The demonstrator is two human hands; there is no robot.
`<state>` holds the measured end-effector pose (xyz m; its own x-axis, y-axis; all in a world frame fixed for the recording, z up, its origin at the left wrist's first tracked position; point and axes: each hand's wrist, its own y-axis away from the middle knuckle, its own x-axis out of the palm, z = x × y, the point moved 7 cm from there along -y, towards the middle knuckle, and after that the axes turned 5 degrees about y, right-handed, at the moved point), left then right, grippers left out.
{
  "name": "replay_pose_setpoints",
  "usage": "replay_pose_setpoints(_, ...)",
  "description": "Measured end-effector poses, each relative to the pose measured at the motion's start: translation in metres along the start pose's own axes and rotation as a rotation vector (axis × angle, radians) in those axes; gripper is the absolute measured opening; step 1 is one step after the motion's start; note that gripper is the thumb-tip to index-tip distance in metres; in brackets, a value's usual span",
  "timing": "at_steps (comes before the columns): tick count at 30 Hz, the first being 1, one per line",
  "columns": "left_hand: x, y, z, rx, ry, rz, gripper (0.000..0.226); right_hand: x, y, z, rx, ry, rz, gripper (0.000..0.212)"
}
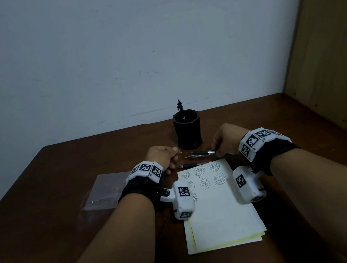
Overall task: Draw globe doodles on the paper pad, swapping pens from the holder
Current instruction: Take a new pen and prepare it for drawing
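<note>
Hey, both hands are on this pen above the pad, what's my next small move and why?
Probably let the left hand release the pen at its thin end, so the right hand can bring it down to the paper pad; its lower part is blank below the globe doodles.

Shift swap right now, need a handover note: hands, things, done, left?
Left hand: pinches the thin end of a pen.
Right hand: grips the same pen's silver end.
Second pen lies on the table just beyond the pad. Third pen stands in the holder.
Done: several globe doodles on the pad's upper part.
Left: fill the blank lower part, with more pen swaps.
</note>
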<state>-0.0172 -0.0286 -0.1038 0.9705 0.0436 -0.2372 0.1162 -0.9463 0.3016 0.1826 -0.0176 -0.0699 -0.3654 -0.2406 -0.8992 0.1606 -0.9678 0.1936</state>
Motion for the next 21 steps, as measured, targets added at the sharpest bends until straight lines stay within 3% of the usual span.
replay_pose_setpoints(21, 0.011, 0.019, -0.016, 0.005, -0.067, 0.043, 0.014, 0.000, 0.001, 0.004, -0.026, -0.021, -0.008, 0.015)
